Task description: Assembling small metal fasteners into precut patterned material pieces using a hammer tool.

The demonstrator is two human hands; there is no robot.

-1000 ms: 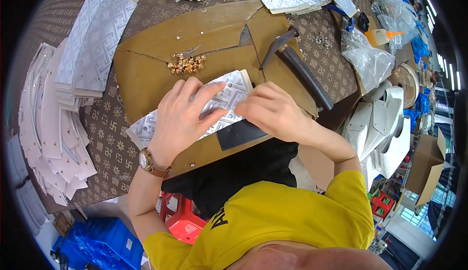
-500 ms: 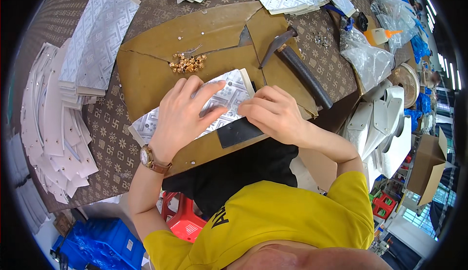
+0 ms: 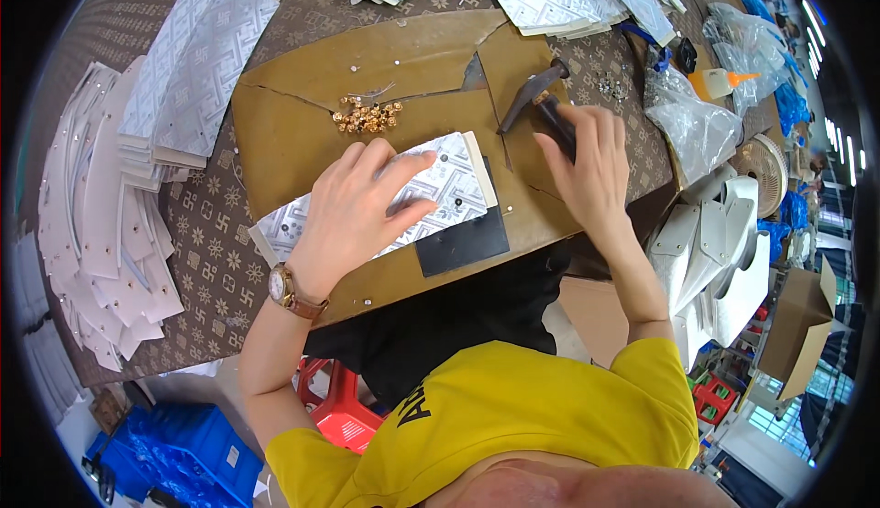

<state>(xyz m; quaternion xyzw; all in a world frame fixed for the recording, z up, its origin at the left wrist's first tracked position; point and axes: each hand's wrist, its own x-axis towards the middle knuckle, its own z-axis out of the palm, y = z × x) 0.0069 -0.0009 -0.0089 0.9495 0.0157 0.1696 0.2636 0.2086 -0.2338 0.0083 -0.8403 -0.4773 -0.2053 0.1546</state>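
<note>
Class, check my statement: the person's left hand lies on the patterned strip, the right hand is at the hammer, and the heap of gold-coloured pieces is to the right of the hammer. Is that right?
Not quite: the heap of gold-coloured pieces is to the left of the hammer, as the head view shows. The rest stands.

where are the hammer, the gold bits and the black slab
Hammer [image 3: 533, 92], head view: on its metal head
Gold bits [image 3: 368, 116], head view: middle of their pile
Black slab [image 3: 465, 244], head view: bare part nearest the person
</note>
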